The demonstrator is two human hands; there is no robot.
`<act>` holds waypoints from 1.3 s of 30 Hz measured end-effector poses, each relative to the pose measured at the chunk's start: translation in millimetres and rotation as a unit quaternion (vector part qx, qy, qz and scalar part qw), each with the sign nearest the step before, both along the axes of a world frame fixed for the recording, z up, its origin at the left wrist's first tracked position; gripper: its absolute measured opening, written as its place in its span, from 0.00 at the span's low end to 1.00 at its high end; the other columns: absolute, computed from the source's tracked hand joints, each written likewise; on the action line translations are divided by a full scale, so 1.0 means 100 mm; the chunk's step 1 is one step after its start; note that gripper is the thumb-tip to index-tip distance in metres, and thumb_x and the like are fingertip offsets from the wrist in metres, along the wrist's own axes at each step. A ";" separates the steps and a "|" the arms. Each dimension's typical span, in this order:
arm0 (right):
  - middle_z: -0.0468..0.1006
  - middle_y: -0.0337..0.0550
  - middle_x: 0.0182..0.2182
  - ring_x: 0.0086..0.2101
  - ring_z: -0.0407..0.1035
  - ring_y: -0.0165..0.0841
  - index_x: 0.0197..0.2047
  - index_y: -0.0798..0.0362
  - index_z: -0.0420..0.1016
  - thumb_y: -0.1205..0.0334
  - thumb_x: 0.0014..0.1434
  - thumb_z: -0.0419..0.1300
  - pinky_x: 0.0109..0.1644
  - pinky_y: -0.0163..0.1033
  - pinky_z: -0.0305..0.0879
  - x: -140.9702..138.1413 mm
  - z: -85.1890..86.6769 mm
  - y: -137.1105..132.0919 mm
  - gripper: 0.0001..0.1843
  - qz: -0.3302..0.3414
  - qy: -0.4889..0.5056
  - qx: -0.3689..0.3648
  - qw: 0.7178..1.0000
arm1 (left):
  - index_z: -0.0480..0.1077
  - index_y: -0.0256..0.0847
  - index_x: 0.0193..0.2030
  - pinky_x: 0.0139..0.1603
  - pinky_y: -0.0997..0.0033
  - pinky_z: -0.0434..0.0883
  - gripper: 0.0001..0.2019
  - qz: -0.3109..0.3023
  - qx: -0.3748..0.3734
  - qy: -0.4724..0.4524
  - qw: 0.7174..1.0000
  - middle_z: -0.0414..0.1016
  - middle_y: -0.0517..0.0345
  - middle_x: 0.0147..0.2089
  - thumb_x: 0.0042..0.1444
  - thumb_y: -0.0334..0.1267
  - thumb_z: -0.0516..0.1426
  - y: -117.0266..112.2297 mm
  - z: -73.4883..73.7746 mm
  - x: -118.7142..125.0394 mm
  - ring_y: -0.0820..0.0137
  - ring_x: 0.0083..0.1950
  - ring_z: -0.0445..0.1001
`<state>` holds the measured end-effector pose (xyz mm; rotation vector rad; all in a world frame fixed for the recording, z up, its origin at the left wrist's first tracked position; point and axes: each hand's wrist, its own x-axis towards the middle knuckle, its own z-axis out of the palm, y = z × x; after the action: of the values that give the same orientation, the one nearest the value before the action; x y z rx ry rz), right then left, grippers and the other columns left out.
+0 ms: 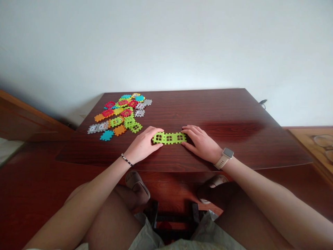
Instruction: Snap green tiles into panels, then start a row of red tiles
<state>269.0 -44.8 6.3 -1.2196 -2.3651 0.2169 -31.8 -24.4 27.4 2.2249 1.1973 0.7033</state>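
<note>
The left hand (142, 145) and right hand (201, 144) lie spread and unpinched over opposite ends of a flat strip of three joined green plastic window tiles (169, 138) on the wooden counter (229, 146), near a loose heap of multicoloured tiles (119, 114)

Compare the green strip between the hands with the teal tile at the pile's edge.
The green strip is three joined tiles; the teal tile is single. The strip shows windows; the tile none. Left hand and right hand touch the strip; the tile lies apart. Both lie flat, edges notched.
</note>
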 end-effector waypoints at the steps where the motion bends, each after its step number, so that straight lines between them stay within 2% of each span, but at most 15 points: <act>1: 0.76 0.58 0.66 0.68 0.69 0.55 0.65 0.49 0.73 0.51 0.76 0.60 0.72 0.68 0.68 0.00 0.00 0.00 0.19 0.000 0.000 0.000 1.000 | 0.77 0.48 0.60 0.54 0.60 0.78 0.22 -0.001 0.002 0.003 1.000 0.78 0.52 0.61 0.60 0.32 0.67 0.00 0.00 0.00 0.59 0.53 0.80; 8: 0.76 0.60 0.66 0.68 0.68 0.55 0.64 0.51 0.73 0.51 0.76 0.60 0.73 0.66 0.68 0.00 0.00 0.00 0.19 0.000 -0.006 0.002 1.000 | 0.78 0.48 0.59 0.53 0.61 0.78 0.20 0.000 0.003 -0.001 1.000 0.78 0.52 0.60 0.59 0.33 0.68 0.01 0.00 0.00 0.59 0.53 0.80; 18: 0.76 0.59 0.66 0.68 0.68 0.56 0.64 0.52 0.73 0.52 0.76 0.60 0.72 0.67 0.69 0.01 -0.03 0.01 0.19 0.002 -0.007 0.006 1.000 | 0.75 0.45 0.61 0.66 0.54 0.76 0.20 -0.007 0.024 0.056 0.998 0.77 0.51 0.61 0.63 0.33 0.66 0.00 0.00 -0.01 0.57 0.61 0.79; 39: 0.77 0.59 0.66 0.68 0.69 0.55 0.64 0.51 0.73 0.52 0.76 0.61 0.72 0.67 0.68 0.01 -0.04 0.01 0.19 0.003 0.000 0.006 1.000 | 0.75 0.46 0.62 0.68 0.53 0.75 0.20 -0.004 0.030 0.078 0.996 0.78 0.52 0.61 0.64 0.37 0.66 0.02 -0.01 -0.01 0.56 0.62 0.79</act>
<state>269.7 -43.7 2.7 -1.2060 -2.3671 0.2045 -33.1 -22.8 26.5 2.3702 1.2556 0.5791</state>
